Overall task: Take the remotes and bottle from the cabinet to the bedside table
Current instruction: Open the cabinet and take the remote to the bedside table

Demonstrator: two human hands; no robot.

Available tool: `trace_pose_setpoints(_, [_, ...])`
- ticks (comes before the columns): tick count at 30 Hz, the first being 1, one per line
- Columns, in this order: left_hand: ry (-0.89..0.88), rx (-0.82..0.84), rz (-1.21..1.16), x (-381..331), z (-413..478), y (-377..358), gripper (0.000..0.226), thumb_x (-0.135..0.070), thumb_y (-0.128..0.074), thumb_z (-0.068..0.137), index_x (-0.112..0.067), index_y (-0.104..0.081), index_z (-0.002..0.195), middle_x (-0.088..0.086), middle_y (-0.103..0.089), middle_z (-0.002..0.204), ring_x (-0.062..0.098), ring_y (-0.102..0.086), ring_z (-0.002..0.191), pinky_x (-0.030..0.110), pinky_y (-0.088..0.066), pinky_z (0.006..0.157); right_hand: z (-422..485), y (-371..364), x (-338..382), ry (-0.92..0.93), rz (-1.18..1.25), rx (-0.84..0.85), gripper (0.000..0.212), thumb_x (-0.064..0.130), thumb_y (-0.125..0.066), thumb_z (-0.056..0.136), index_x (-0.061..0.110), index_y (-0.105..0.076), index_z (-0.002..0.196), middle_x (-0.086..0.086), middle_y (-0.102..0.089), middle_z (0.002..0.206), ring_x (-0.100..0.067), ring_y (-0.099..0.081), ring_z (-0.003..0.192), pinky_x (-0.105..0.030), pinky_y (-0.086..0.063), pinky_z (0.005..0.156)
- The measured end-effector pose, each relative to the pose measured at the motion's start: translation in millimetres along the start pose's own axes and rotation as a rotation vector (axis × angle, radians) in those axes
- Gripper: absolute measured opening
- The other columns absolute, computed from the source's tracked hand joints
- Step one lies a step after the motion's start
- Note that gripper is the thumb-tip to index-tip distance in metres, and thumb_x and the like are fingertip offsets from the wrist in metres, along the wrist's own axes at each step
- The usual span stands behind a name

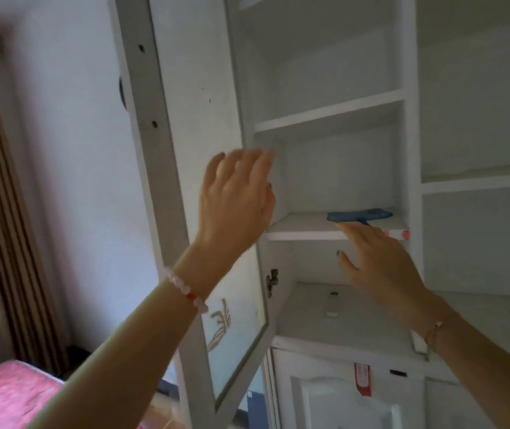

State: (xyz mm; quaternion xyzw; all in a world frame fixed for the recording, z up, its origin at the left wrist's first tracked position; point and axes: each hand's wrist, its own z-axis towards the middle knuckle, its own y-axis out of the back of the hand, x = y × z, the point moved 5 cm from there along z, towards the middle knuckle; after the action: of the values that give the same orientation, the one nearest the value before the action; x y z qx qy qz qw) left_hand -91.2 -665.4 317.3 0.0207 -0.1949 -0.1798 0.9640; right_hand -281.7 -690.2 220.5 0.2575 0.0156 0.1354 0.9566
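My left hand [235,193] is up in front of the open cabinet door [185,150], fingers spread wide and holding nothing; the fingertips are blurry, and I cannot tell if they touch the door edge. There is a bead bracelet [185,289] on that wrist. My right hand [380,267] is open too, fingers apart, empty, reaching toward the front edge of a white shelf [303,232]. It looks very close to the shelf, but I cannot tell if it touches. A thin gold bracelet [433,331] is on that wrist. My right arm hides part of the lower ledge [309,320] of the cabinet. On that ledge lie two small things, one dark [334,294] and one pale [331,313], too small and fuzzy to name. On the shelf, just past my right fingers, lies a flat blue thing [358,215]; I cannot make out what it is. Low down, a red tag [362,379] hangs on the cabinet front, and its writing is too blurry to read. I cannot pick out the remotes or the bottle for sure. A pink bed [6,394] is cut off at the bottom left.
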Motion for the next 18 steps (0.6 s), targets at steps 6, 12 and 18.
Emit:
trace_pose_setpoints(6, [0.045, 0.326, -0.049, -58, -35, -82, 0.050, -0.035, -0.042, 0.089, -0.010, -0.053, 0.130, 0.010, -0.058, 0.130, 0.029, -0.052, 0.120, 0.049, -0.038, 0.103, -1, -2, -52, -0.002, -0.013, 0.007, 0.043, 0.014, -0.065, 0.079, 0.001, -0.055, 0.119, -0.017, -0.065, 0.108, -0.033, -0.062, 0.094, -0.044, -0.049, 0.079])
trace_pose_setpoints(12, [0.083, 0.353, -0.058, -98, -41, -129, 0.048, -0.037, -0.042, 0.088, -0.010, -0.056, 0.125, 0.010, -0.060, 0.125, 0.028, -0.055, 0.116, 0.050, -0.040, 0.099, 1, -11, -101, 0.048, -0.041, 0.025, 0.043, 0.025, -0.048, 0.078, 0.002, -0.057, 0.113, -0.011, -0.067, 0.099, -0.027, -0.064, 0.087, -0.033, -0.050, 0.066])
trace_pose_setpoints(18, [0.125, 0.351, -0.041, -118, -34, -155, 0.047, -0.036, -0.041, 0.089, -0.010, -0.056, 0.125, 0.009, -0.060, 0.125, 0.027, -0.055, 0.117, 0.050, -0.040, 0.099, 7, -18, -130, 0.090, -0.006, -0.002, 0.043, 0.025, -0.047, 0.078, 0.003, -0.056, 0.114, -0.010, -0.066, 0.095, -0.026, -0.063, 0.083, -0.033, -0.049, 0.062])
